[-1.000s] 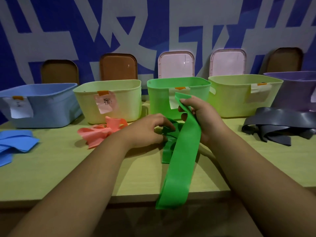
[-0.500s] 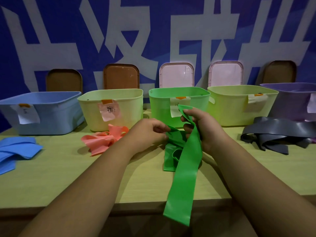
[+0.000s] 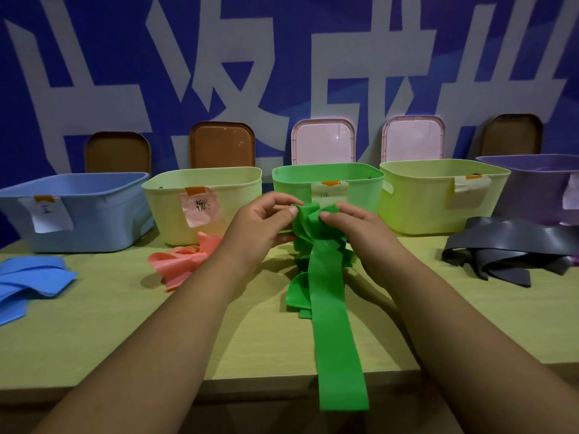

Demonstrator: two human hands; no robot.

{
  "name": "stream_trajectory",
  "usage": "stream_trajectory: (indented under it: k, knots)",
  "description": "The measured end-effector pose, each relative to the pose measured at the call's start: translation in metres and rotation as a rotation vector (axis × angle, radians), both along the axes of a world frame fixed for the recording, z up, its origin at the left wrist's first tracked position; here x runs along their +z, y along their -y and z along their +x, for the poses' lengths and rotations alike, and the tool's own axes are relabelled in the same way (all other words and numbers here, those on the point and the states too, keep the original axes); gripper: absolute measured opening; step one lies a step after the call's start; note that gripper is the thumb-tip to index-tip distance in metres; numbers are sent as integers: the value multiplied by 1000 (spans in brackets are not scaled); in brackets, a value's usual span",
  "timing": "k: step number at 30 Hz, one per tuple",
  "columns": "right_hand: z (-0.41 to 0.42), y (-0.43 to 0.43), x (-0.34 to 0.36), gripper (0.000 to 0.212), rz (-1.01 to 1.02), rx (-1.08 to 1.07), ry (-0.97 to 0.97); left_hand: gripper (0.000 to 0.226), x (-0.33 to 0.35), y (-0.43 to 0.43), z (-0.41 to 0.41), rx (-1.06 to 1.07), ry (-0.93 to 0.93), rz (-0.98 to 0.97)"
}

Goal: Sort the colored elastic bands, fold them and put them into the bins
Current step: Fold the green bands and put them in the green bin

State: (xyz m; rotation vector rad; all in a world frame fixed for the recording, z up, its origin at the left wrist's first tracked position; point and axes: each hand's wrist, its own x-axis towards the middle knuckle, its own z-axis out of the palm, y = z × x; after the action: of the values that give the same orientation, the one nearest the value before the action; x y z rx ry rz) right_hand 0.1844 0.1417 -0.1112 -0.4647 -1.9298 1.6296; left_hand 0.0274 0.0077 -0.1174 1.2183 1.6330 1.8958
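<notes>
Band: the green band (image 3: 332, 324) is gathered into a bunch between both hands, just in front of the green bin. One long flat strip of it runs down across the table (image 3: 125, 324) and hangs over the near edge. More green folds lie on the table under the bunch, and it cannot be told whether they are part of the same band.
Left hand: the left hand (image 3: 260, 227) pinches the bunch's left side, thumb on top and fingers curled underneath.
Right hand: the right hand (image 3: 354, 227) grips the bunch's right side, thumb pressed on the folds and fingers curled round them.
Nearest bin: the green bin (image 3: 288, 189) stands directly behind the hands, open, with a paper label taped to its front.
Other bins: in the same row stand the blue bin (image 3: 103, 211) at far left, the pale yellow bin (image 3: 232, 195) with a pink label, then, right of the green one, the yellow-green bin (image 3: 419, 202) and the purple bin (image 3: 532, 189).
Loose bands: the pink bands (image 3: 181, 261) lie heaped before the pale yellow bin, the blue bands (image 3: 28, 277) at the table's left edge, and the dark grey bands (image 3: 507, 245) before the purple bin.
Lids: three brown lids (image 3: 222, 144) and two pink lids (image 3: 322, 140) lean upright behind the bins.
Backdrop: a blue wall (image 3: 125, 73) with large white characters.
</notes>
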Motion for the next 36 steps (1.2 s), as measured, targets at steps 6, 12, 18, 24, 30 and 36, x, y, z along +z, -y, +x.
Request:
stream_trajectory:
  k: [6, 12, 18, 24, 30, 36]
  knots:
    - [-2, 1, -2, 15, 59, -49, -38, 14, 1, -2, 1, 11, -14, 28]
    - [-3, 0, -4, 14, 122, -30, -97, 21, 3, -3, 5, 20, 2, 41]
    - [-2, -2, -3, 17, 76, -30, -199, 20, 3, -6, 3, 12, 37, 74]
    - [-2, -5, 0, 25, -215, 26, -319, 18, 5, -3, 2, 12, 39, 98]
    - [0, -7, 1, 25, -286, 35, -303, 28, 8, 6, 2, -123, 29, 108]
    - [7, -6, -1, 34, -322, 118, -201, 42, 14, 16, 2, 64, -158, 14]
